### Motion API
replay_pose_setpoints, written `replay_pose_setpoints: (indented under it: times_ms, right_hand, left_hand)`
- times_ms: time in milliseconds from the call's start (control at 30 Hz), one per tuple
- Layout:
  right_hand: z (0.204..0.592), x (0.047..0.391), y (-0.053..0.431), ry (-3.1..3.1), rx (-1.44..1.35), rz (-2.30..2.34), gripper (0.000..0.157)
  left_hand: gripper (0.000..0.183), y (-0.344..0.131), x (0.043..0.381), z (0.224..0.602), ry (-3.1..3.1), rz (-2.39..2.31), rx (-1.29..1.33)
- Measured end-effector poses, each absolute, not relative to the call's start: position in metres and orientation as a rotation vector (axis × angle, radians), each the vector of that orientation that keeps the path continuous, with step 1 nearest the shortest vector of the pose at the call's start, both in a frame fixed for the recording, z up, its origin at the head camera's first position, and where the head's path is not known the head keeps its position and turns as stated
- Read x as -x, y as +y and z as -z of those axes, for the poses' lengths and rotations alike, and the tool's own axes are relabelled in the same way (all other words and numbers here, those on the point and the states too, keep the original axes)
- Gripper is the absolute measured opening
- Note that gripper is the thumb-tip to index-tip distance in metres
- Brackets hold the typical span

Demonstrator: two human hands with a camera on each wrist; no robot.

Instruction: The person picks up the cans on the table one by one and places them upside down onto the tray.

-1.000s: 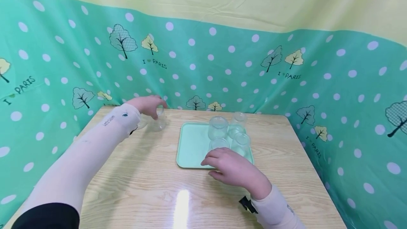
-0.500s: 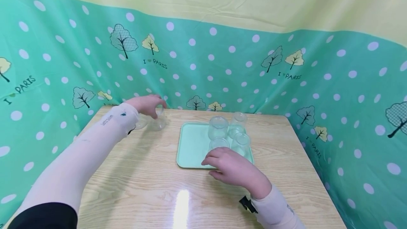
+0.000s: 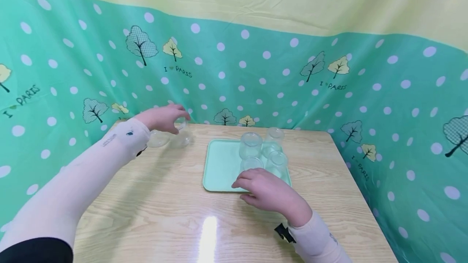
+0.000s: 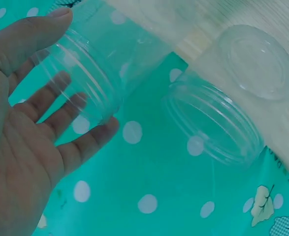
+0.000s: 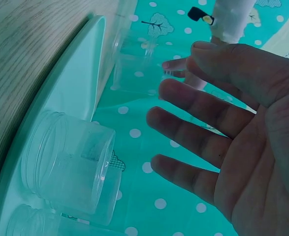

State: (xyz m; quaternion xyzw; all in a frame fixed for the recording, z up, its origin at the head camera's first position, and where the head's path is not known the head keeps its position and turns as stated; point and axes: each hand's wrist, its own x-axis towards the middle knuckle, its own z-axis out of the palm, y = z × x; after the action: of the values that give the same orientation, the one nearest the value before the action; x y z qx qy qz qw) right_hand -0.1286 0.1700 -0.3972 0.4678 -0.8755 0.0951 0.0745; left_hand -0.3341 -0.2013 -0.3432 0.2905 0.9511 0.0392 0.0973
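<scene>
In the head view, my left hand [image 3: 162, 117] is at the far left of the table, around the top of a clear plastic jar [image 3: 181, 138]. In the left wrist view its fingers are spread about the rim of that jar [image 4: 119, 49], some of them seen through the clear wall; firm contact is not plain. Beside it stands a second clear jar [image 4: 213, 123], mouth up. My right hand [image 3: 268, 194] hovers, fingers loosely bent, at the front of a mint-green tray [image 3: 221, 165]. It holds nothing. Several clear jars [image 3: 250, 145] stand on the tray's right half, rims down.
The wooden table [image 3: 175, 206] meets a green polka-dot cloth [image 3: 241, 80] close behind the left jars. One jar [image 3: 275, 135] stands at the tray's back right corner. Light glare [image 3: 208, 238] marks the table's front.
My left hand and forearm have shifted slightly left and up, and the fingers have loosened from the jar, which stays about where it was. The right hand and tray have not moved.
</scene>
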Motion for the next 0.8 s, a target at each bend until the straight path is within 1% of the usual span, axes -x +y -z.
replay_pose_setpoints:
  times_ms: [133, 267, 533, 800]
  right_hand:
    - [0.397, 0.128, 0.17, -2.643, -1.397, -0.276, 0.027]
    - [0.396, 0.127, 0.171, -2.658, -1.376, -0.274, 0.028]
    - [0.394, 0.128, 0.173, -2.663, -1.348, -0.277, 0.029]
    - [0.393, 0.128, 0.177, -2.66, -1.316, -0.274, 0.029]
  left_hand:
    - [0.055, -0.202, 0.321, 0.338, 2.84, -0.103, -0.947]
    - [0.055, -0.202, 0.311, 0.333, 2.86, -0.141, -0.973]
    - [0.06, -0.207, 0.3, 0.331, 2.895, -0.238, -1.037]
    - [0.063, -0.226, 0.286, 0.34, 2.925, -0.548, -0.962]
